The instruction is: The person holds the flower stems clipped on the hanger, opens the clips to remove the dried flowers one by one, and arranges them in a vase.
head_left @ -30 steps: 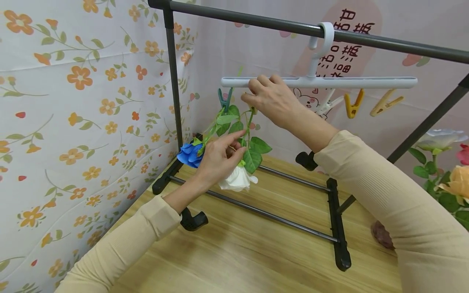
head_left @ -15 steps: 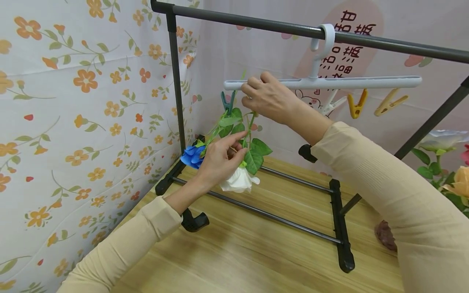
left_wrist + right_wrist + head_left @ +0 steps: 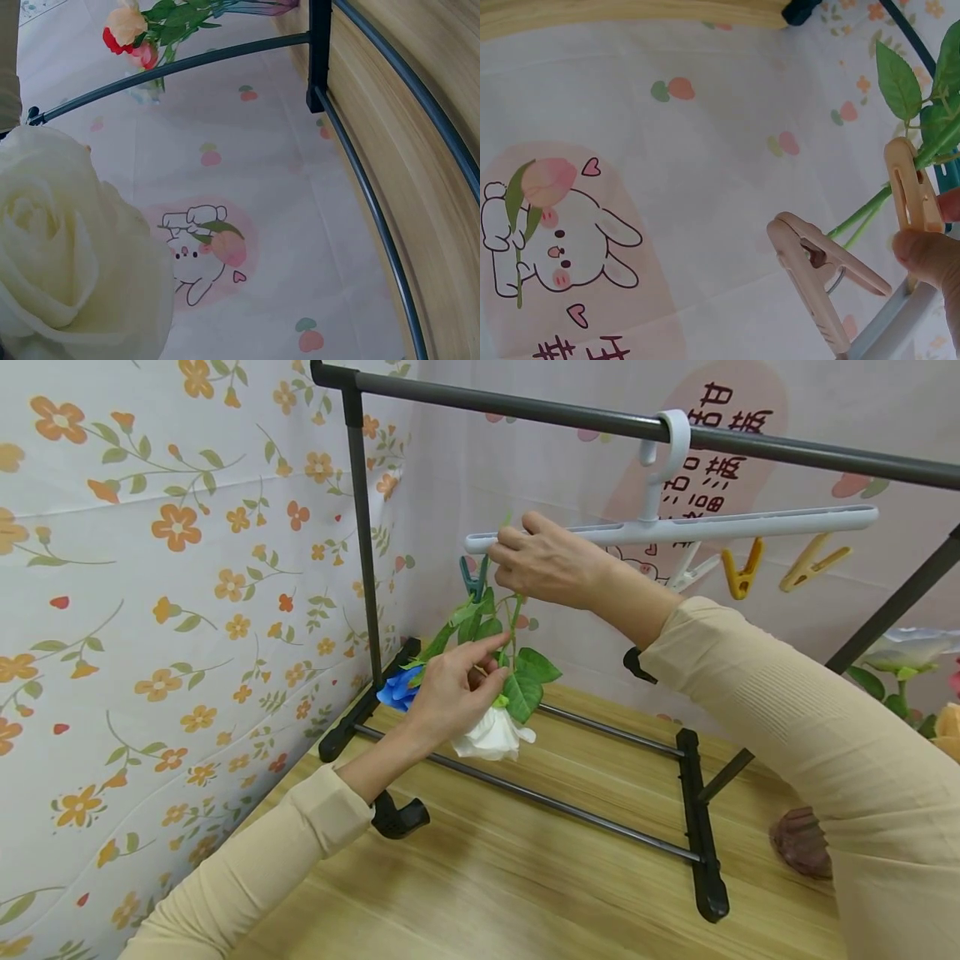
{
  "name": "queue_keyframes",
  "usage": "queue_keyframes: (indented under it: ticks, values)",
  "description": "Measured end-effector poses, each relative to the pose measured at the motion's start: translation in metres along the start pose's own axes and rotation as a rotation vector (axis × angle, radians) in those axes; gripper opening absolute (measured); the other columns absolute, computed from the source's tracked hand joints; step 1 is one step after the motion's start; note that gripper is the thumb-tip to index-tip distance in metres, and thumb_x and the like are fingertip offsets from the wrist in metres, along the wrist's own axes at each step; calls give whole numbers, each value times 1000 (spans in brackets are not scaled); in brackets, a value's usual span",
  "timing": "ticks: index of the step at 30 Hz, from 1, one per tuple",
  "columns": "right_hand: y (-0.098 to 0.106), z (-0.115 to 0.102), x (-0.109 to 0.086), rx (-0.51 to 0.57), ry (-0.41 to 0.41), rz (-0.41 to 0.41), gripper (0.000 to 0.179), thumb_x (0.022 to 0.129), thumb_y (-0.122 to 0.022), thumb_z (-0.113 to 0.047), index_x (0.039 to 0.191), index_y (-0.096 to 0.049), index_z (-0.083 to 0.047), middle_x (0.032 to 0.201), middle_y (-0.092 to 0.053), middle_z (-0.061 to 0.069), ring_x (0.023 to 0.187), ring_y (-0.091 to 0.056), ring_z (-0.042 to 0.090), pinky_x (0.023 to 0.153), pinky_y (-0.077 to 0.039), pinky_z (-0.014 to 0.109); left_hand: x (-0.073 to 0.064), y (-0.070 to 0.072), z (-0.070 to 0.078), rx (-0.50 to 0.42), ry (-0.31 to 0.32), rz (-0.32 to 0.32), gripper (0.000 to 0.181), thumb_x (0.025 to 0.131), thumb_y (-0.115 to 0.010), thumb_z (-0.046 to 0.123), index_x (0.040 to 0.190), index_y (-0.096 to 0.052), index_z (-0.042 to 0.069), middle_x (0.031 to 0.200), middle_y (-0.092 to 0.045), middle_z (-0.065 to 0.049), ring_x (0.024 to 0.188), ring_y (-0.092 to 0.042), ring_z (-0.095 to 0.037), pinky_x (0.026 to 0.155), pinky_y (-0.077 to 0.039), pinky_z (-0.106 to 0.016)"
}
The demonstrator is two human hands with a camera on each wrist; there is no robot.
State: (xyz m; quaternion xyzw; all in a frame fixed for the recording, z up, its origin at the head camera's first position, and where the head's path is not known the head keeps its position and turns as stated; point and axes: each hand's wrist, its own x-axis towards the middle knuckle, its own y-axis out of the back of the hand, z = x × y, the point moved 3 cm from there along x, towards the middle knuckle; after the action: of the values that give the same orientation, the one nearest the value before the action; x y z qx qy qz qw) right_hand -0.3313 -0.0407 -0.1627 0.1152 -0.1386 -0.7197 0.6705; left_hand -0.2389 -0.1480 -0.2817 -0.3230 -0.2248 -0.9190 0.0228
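Note:
My left hand [image 3: 453, 689] pinches the green stem of a white rose [image 3: 495, 735], which hangs head down; in the left wrist view the white rose [image 3: 67, 247] fills the lower left. Above it, my right hand [image 3: 551, 560] is at the left part of a white hanger [image 3: 757, 524]. The right wrist view shows my thumb [image 3: 922, 255] on a peach clothespin [image 3: 904, 187], which lies against the stem [image 3: 937, 142] at the hanger. A blue rose [image 3: 397, 689] hangs farther left, below a teal clothespin [image 3: 474, 578], partly behind my left hand.
The hanger hooks over a dark rack bar [image 3: 510, 412]. White [image 3: 690, 568], yellow [image 3: 741, 572] and light yellow [image 3: 813, 564] clothespins hang on its right half. A pale pink clothespin [image 3: 810, 277] sits near my right hand. More flowers [image 3: 911, 652] stand at the right.
The hanger has tilted, its left end lower and its right end higher. My right hand has dipped slightly with it. Leaves near the blue rose have shifted, and less of that rose shows.

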Motion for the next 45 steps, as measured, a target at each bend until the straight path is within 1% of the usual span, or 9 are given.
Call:
queue_keyframes:
  ticks: [6, 12, 19, 20, 23, 26, 27, 36, 45]
  values:
    - [1, 1, 1, 17, 41, -52, 5, 92, -64, -13, 91, -64, -8, 94, -55, 7, 80, -41, 21, 66, -29, 29, 0, 0, 1, 21, -6, 0, 40, 94, -59, 4, 134, -58, -1, 86, -65, -13, 64, -62, -15, 56, -47, -19]
    - [1, 2, 0, 26, 83, -91, 6, 91, -65, -10, 97, -65, -8, 98, -59, 7, 84, -45, 23, 64, -34, 28, 0, 0, 3, 14, 14, -5, 40, 94, -59, 5, 133, -59, -1, 85, -64, -12, 62, -60, -14, 54, -46, -18]
    - [2, 3, 1, 40, 105, -111, 4, 91, -66, -7, 95, -65, -5, 93, -61, 6, 80, -44, 22, 64, -35, 28, 0, 0, 4, 13, 45, -25, 39, 94, -59, 5, 132, -60, 0, 85, -65, -11, 60, -57, -10, 53, -45, -21]
    - [3, 4, 1, 40, 105, -112, 4, 91, -65, -7, 95, -65, -5, 92, -61, 6, 80, -44, 22, 63, -34, 28, 0, 0, 4, 17, 47, -30, 39, 94, -59, 6, 132, -60, 0, 84, -66, -10, 58, -57, -9, 61, -50, -23]
    - [3, 4, 1, 39, 106, -99, 4, 91, -65, -7, 93, -64, -4, 89, -60, 7, 77, -42, 21, 62, -32, 27, 0, 0, 3, 21, 56, -39, 39, 93, -59, 6, 132, -60, 0, 83, -66, -10, 56, -54, -8, 59, -49, -25]
    - [4, 4, 1, 36, 105, -73, 4, 92, -64, -7, 93, -64, -3, 89, -59, 7, 76, -42, 21, 62, -32, 27, -1, 1, 3, 20, 60, -34, 38, 93, -59, 6, 131, -61, -1, 83, -67, -10, 56, -55, -8, 59, -49, -22]
    - [4, 4, 1, 37, 103, -67, 4, 93, -64, -7, 93, -64, -3, 89, -58, 8, 76, -42, 21, 62, -33, 27, -1, 1, 2, 17, 62, -32, 38, 93, -59, 5, 131, -61, -1, 83, -66, -11, 57, -55, -8, 51, -42, -20]
    - [4, 5, 0, 82, 78, -55, 7, 94, -61, -10, 94, -62, -3, 92, -57, 10, 79, -45, 23, 64, -37, 28, -3, 2, 3, 15, 84, -50, 39, 94, -58, 6, 132, -60, 0, 83, -67, -10, 55, -54, -9, 49, -39, -19]
    - [1, 5, -9, 104, 72, 56, 10, 93, -63, -9, 93, -57, -2, 88, -56, 11, 75, -42, 23, 63, -35, 28, -6, 1, 5, -5, 95, -79, 39, 94, -58, 7, 133, -59, 1, 84, -67, -10, 53, -50, -7, 47, -36, -18]
